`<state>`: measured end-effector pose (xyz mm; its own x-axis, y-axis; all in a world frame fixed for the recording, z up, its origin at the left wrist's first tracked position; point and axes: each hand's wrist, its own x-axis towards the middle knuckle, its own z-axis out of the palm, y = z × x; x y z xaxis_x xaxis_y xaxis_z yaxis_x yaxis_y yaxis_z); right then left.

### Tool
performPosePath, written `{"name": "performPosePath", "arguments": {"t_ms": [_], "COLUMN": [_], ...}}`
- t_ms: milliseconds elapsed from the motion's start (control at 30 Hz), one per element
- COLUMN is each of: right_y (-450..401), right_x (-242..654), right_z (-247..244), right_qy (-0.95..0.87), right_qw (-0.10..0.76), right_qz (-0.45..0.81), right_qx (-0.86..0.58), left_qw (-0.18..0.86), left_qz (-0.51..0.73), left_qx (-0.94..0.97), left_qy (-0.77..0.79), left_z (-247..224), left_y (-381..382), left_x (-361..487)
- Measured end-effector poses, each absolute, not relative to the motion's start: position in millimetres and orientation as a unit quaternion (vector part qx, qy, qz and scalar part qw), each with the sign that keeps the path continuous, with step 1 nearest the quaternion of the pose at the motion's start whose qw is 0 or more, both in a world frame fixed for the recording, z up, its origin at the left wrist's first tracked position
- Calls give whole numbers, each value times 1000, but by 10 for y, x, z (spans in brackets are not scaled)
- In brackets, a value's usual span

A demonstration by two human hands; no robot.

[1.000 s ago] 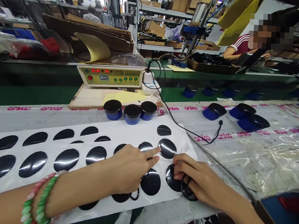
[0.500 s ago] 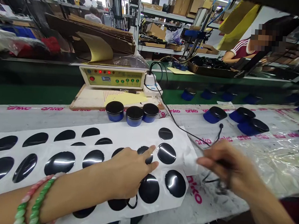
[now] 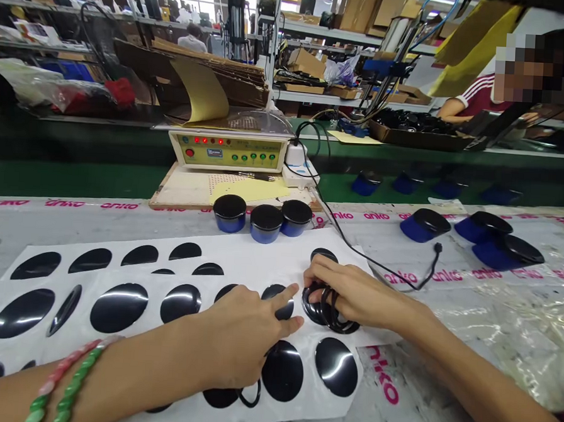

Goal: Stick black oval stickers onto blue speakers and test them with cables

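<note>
Far left: bracelets of green and pink beads (image 3: 72, 386) are worn at the left wrist. White sheet (image 3: 279, 261) is laid from left to centre, rows of black discs (image 3: 119, 307) carried on it. Behind it a control box (image 3: 238, 153) is set on a board (image 3: 176, 190), some red lights lit.

Left hand (image 3: 242, 338) is placed low over the sheet, index finger and thumb held slightly apart; the other fingers are tucked under and can't be read. Black loop (image 3: 257, 398) is seen poking out below that palm; whether it is gripped can't be told. Three blue tubs (image 3: 265, 226) with black tops are grouped at the sheet's back edge.

Right hand (image 3: 353, 296) is positioned at the sheet's right end, fingers held narrow with black rings (image 3: 344, 328) hooked in them, tips placed at a disc partly covered by the hand. Black cord (image 3: 437, 249) is trailed right across pink-printed film (image 3: 426, 344). More blue tubs (image 3: 425, 225) are stood there. Person in dark red (image 3: 486, 99) is seen beyond.
</note>
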<state>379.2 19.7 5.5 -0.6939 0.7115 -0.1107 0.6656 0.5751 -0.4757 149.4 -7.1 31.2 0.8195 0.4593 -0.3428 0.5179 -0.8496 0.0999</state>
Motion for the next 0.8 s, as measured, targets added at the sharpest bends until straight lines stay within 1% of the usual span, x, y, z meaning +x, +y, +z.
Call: {"name": "performPosePath", "arguments": {"t_ms": [233, 433, 600, 700, 767, 800], "right_y": [188, 258, 79, -89, -225, -300], "right_x": [3814, 3812, 3930, 4165, 4464, 4645], "right_z": [44, 29, -51, -24, 42, 83], "right_qy": [-878, -885, -877, -859, -828, -803], "right_qw": [64, 68, 108, 127, 167, 201], "right_qz": [259, 268, 270, 289, 299, 298], "right_qx": [-397, -373, -382, -402, -443, -475], "left_qw": [101, 109, 119, 130, 149, 167], "left_qz": [-135, -131, -122, -117, -119, -122], "left_qx": [952, 951, 953, 953, 948, 944], "left_qy": [254, 257, 250, 248, 253, 257], "left_z": [306, 320, 298, 307, 335, 356], "left_y": [-87, -103, -102, -90, -68, -49], "left_x": [1516, 1531, 1543, 1542, 1528, 1519]}}
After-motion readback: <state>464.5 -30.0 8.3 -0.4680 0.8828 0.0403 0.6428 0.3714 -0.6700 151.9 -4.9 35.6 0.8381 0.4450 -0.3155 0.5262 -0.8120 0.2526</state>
